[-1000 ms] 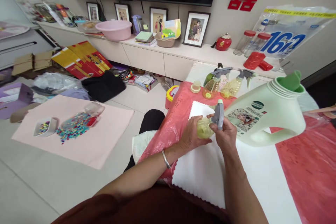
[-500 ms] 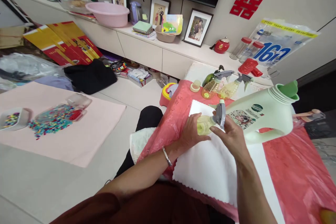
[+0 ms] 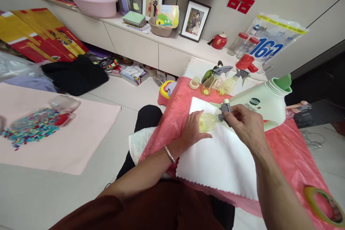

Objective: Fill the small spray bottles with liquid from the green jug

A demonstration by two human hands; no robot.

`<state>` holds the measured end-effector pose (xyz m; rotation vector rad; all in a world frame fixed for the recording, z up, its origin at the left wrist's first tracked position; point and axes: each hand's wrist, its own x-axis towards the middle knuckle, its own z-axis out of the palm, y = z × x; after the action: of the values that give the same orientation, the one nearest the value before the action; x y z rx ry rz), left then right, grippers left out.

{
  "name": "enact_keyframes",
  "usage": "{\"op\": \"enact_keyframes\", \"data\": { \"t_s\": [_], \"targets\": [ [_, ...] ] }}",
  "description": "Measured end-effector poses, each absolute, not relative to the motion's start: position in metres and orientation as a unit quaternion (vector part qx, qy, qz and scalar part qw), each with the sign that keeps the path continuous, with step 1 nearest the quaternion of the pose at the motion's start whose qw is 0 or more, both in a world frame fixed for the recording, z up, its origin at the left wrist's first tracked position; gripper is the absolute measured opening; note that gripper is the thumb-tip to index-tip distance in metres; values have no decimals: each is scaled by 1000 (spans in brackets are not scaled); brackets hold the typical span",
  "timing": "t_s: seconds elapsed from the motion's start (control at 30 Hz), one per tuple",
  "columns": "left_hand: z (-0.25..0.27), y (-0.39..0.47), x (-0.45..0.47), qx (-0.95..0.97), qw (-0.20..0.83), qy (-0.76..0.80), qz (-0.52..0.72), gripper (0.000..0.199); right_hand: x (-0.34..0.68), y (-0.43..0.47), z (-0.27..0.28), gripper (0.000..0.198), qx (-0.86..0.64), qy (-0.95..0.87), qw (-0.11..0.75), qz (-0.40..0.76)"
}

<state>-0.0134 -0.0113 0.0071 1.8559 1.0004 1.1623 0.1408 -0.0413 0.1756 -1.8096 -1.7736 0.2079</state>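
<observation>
A small spray bottle (image 3: 207,122) with pale yellow contents lies tilted over the white scallop-edged cloth (image 3: 215,165). My left hand (image 3: 192,129) is wrapped round its clear body from the left. At its grey spray head, my right hand (image 3: 246,124) pinches with thumb and fingers. Just beyond my right hand, a large pale green jug (image 3: 258,102) leans with its mouth to the upper right. Two more spray bottles, one amber (image 3: 209,87) and one yellowish (image 3: 227,86), stand at the table's far side beside a small pale cap (image 3: 194,82).
Red plastic sheeting (image 3: 288,151) covers the table, with a yellow tape roll (image 3: 314,201) at its right. Colourful small pieces (image 3: 35,125) lie on a pink mat (image 3: 70,151) on the floor. A low cabinet (image 3: 134,45) holds a pink basin (image 3: 94,3) and picture frames.
My right hand has turned and closed on the spray head, and the bottle leans further over. The view has shifted right, bringing the tape roll more into sight.
</observation>
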Motion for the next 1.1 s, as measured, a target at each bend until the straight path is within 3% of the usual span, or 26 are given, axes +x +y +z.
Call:
{"op": "enact_keyframes", "data": {
  "t_s": [0.23, 0.43, 0.6, 0.83, 0.93, 1.1],
  "targets": [
    [0, -12, -13, 771, 317, 365, 415, 124, 176, -64, 199, 50, -705, -642, 292, 72],
    [1, -16, -17, 818, 263, 359, 365, 92, 208, -102, 233, 63, -776, -582, 231, 79],
    [-2, -15, -18, 820, 253, 377, 350, 56, 248, -139, 253, 60, -819, -543, 177, 52],
    [-5, -13, -17, 821, 225, 378, 363, 43, 329, -160, 251, 70, -865, -499, 47, 16],
    [-8, -12, -17, 820, 218, 380, 367, 40, 356, -153, 243, 62, -869, -494, 28, -18],
    [-12, -9, -16, 814, 222, 382, 376, 36, 396, -127, 228, 32, -861, -504, -16, -70]
  ]
}}
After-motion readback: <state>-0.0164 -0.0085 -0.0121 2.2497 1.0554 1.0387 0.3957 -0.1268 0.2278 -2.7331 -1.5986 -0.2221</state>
